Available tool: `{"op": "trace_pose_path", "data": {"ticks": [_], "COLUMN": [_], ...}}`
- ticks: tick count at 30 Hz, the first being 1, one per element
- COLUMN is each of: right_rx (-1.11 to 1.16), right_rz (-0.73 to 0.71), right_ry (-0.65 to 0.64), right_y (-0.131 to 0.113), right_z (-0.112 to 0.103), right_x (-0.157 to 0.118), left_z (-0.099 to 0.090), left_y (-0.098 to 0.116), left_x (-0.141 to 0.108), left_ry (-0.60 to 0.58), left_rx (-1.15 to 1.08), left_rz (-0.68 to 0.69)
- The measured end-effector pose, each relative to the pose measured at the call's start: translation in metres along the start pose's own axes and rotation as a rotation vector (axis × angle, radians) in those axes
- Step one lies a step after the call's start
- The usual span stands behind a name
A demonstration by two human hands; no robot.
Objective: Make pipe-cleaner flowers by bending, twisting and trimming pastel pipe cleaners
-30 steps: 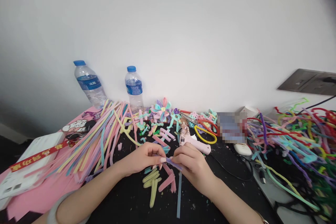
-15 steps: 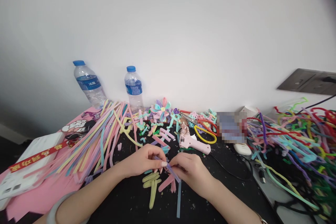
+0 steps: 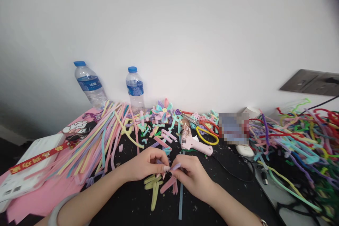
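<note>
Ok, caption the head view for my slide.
Two hands pinch a purple fuzzy stem near yellow pieces and a pink glue gun.

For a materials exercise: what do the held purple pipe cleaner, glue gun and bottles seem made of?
Purple pipe cleaner: probably matte fibre pile, from its velvety look; core hidden. Glue gun: likely smooth plastic, given its even pink body. Bottles: probably glossy plastic: transparent walls.

A purple fuzzy strip (image 3: 176, 166), pinched
The left hand (image 3: 147, 164) and right hand (image 3: 194, 173) hold it over the black tabletop (image 3: 127, 206); yellow pieces (image 3: 154, 197) lie near, a pink glue gun (image 3: 196, 145) beyond.
</note>
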State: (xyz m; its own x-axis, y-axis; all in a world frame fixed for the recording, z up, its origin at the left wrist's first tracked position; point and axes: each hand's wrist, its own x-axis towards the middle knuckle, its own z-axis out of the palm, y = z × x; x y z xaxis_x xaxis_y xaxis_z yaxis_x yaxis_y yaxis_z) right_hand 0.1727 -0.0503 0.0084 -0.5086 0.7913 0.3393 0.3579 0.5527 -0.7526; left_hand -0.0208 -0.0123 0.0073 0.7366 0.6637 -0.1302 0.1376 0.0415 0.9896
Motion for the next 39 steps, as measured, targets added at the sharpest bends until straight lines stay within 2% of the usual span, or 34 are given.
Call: {"op": "trace_pose_path", "data": {"ticks": [5,15,20,24,31,35,39], "right_rx": [0.118,-0.085,-0.119,-0.112,-0.122,-0.029,0.147], "right_rz": [0.131,-0.028,-0.039,-0.046,-0.045,0.013,0.174], "right_ry": [0.057,-0.077,-0.097,-0.125,-0.158,-0.107,-0.056], "right_y": [0.002,-0.001,-0.005,-0.007,-0.008,-0.012,-0.01], "right_z": [0.003,-0.006,-0.004,-0.006,-0.006,-0.003,0.0], "right_x": [0.002,0.002,0.001,0.001,0.001,0.001,0.001], "left_z": [0.004,0.0,0.005,0.008,0.009,0.012,0.014], "left_y": [0.001,0.004,0.005,0.004,0.006,0.008,0.006], "left_x": [0.001,0.001,0.001,0.0,-0.002,-0.002,-0.001], "left_ry": [0.097,0.014,0.067,0.03,0.03,0.093,0.158], "left_rx": [0.032,0.217,0.23,0.17,0.244,0.364,0.345], "left_rz": [0.058,0.096,0.059,0.006,0.07,0.166,0.187]}}
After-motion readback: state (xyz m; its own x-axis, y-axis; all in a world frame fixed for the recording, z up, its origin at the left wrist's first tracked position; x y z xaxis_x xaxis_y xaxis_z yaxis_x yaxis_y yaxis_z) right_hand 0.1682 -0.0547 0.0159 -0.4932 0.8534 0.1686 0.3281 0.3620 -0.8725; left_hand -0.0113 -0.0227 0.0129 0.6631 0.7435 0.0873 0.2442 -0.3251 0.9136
